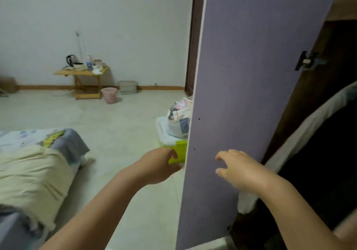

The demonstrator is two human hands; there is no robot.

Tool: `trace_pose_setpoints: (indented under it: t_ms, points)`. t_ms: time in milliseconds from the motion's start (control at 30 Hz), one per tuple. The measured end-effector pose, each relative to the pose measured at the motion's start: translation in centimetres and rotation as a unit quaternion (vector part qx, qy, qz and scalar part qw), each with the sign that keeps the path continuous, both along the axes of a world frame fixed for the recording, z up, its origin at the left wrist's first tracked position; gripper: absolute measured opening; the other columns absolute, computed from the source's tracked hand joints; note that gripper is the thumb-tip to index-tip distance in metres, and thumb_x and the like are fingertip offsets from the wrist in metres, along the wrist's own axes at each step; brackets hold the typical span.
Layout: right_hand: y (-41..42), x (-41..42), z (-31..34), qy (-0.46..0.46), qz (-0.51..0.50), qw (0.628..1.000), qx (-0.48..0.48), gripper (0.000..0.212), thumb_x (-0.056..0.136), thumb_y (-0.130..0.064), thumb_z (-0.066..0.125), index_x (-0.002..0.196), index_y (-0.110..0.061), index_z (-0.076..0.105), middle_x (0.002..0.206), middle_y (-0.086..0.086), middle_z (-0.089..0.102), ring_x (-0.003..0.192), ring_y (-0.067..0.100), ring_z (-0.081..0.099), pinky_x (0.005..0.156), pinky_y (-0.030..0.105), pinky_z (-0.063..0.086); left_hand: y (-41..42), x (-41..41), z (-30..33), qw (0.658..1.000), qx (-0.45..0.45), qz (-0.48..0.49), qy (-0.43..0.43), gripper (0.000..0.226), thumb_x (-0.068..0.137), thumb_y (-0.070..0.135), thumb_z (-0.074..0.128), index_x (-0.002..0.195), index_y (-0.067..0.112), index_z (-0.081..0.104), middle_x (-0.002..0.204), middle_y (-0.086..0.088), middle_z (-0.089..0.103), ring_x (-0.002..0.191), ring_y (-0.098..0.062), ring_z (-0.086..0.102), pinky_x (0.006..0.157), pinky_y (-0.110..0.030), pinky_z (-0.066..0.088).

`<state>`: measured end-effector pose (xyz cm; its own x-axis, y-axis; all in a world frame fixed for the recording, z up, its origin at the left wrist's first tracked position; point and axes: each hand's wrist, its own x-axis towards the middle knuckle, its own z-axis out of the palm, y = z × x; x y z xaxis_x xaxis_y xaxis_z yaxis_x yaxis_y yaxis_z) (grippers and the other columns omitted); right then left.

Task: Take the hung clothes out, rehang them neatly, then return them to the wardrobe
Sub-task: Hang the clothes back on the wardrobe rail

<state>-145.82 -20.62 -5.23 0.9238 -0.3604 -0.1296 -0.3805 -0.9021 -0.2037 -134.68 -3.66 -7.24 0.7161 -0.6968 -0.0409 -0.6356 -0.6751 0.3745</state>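
Both hands out by wardrobe door (251,75): left hand (158,165) fingers curled, empty; right hand (241,169) fingers spread, empty.

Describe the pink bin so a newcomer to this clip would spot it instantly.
Start at the white far wall and find the small wooden side table carrying a kettle. The pink plastic wastebasket stands on the floor just right of the table's legs. Unlike the grey lidded box beside it, it is round, open-topped and pink.

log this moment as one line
stage: wardrobe door open | left hand empty | right hand empty, before door | clothes: none held
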Motion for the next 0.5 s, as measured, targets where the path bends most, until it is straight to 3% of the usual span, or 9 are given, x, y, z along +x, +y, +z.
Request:
trace_pose_setpoints:
  t_ms: [233,400,500]
  points:
    - [8.1,5.9,-0.1,-0.002,0.127,0.992,0.008,0.036,0.093,-0.030,0.049,0.126,-0.017,0.051,0.124,0.004,0.052,0.113,0.022,0.050,0.085,0.029,0.041,10.1,2.5,-1.1,0.993,0.013,0.117,0.001,0.043,0.092,0.044,0.048,0.128,0.021,0.049,0.131,0.000,0.052,0.117,-0.018,0.050,0.091,-0.024,0.036]
    - [15.4,11.4,-0.3,-0.009,0.209,0.978,-0.018,0.043,0.093,-0.035,0.047,0.134,-0.023,0.043,0.136,0.003,0.047,0.122,0.021,0.046,0.092,0.028,0.038,18.0,5.5,-1.3,0.982,0.027,0.184,0.017,0.043,0.091,0.043,0.049,0.128,0.020,0.049,0.133,-0.002,0.052,0.121,-0.019,0.048,0.099,-0.028,0.038]
    - [20.3,15.0,-0.4,-0.011,0.243,0.970,-0.015,0.041,0.094,-0.035,0.045,0.134,-0.025,0.042,0.138,0.001,0.044,0.125,0.020,0.042,0.094,0.027,0.036,23.4,7.6,-1.1,0.976,0.027,0.214,0.013,0.042,0.092,0.043,0.049,0.126,0.019,0.050,0.131,-0.002,0.053,0.120,-0.019,0.048,0.095,-0.026,0.037]
